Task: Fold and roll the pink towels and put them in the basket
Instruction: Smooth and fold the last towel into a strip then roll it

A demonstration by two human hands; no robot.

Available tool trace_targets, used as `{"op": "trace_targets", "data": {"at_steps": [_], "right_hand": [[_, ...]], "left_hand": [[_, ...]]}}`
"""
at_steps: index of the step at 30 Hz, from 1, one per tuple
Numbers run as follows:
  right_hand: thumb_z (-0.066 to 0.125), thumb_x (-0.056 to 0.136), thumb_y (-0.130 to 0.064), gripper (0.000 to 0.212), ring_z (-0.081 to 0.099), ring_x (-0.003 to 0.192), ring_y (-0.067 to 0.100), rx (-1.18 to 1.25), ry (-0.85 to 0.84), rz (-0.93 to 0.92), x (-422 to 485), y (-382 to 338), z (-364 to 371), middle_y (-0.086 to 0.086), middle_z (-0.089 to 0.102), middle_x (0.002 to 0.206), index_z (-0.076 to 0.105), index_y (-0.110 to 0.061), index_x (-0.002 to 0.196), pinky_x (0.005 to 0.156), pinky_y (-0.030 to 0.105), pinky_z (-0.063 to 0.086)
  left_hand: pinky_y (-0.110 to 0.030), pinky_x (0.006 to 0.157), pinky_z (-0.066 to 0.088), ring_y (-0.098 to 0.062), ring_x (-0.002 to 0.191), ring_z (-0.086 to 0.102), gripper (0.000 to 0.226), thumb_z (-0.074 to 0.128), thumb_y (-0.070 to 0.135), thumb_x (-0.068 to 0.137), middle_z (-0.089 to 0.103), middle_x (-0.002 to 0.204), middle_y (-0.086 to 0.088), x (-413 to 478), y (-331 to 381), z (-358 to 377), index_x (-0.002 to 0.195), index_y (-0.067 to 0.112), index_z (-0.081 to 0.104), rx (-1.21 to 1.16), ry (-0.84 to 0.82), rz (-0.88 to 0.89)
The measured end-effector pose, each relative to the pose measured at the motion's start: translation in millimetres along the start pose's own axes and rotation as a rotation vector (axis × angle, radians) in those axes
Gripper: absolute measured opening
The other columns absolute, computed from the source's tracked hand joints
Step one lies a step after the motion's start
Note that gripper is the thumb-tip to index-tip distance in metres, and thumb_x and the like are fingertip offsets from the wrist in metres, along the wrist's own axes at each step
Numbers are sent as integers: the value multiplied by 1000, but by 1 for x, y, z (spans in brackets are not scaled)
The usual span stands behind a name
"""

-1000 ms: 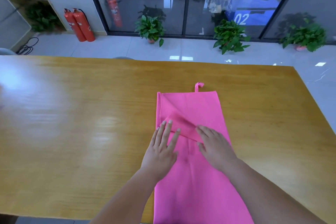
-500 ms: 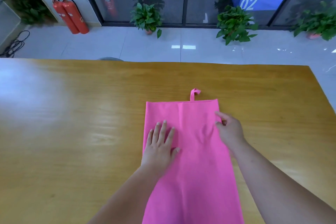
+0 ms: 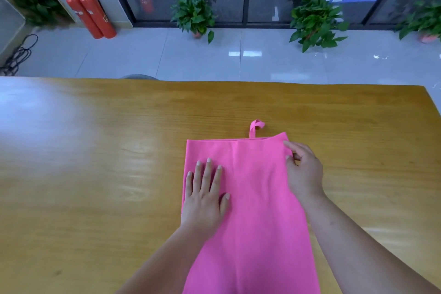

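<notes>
Head view: towel [image 3: 257, 198] laid lengthwise on table [image 3: 95, 150], folded into long strip, near end cut off by frame bottom; loop [image 3: 256, 126] at far edge; L hand [image 3: 205, 198] pressed flat on towel's left side, fingers spread; R hand [image 3: 303, 174] at far right corner, edge pinched btwn thumb and forefinger; basket not seen. Step judged: fold being squared, rolling not yet begun. Next move prob. needs: corner released, strip smoothed, roll started tight from one end, both hands kept level.
</notes>
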State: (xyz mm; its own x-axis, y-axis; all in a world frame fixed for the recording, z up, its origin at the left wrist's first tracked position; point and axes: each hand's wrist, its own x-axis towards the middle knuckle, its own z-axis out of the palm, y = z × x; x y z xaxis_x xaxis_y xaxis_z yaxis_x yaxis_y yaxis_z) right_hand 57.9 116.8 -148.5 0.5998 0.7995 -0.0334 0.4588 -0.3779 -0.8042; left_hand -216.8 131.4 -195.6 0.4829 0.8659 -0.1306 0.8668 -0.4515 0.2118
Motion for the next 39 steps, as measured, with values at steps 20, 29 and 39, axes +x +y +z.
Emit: {"op": "trace_targets", "data": {"at_steps": [20,29,39], "right_hand": [[61,95,5,46,65,98,7,78,76,-21,3,1,-6,-16,67,118,76,-28,124,89,4,42],[60,94,8,43,65,104,9,-165,52,-56,11,24,17,-13,67,119,76,-19,123,93,5,37],[65,91,11,46,56,101,20,-323,136,-181,16,40,38,-7,70,119,75,-16,127,90,30,51]], "left_hand": [[-37,120,21,-17,117,57,45,60,58,96,70,90,15,169,-37,-105,134,34,55,79,-218,280],[-38,119,25,-17,120,53,26,54,47,104,68,96,13,159,-90,-111,127,38,58,173,-152,212],[-43,92,43,-30,93,52,24,73,15,92,62,90,-1,133,-95,-53,114,21,64,297,201,31]]}}
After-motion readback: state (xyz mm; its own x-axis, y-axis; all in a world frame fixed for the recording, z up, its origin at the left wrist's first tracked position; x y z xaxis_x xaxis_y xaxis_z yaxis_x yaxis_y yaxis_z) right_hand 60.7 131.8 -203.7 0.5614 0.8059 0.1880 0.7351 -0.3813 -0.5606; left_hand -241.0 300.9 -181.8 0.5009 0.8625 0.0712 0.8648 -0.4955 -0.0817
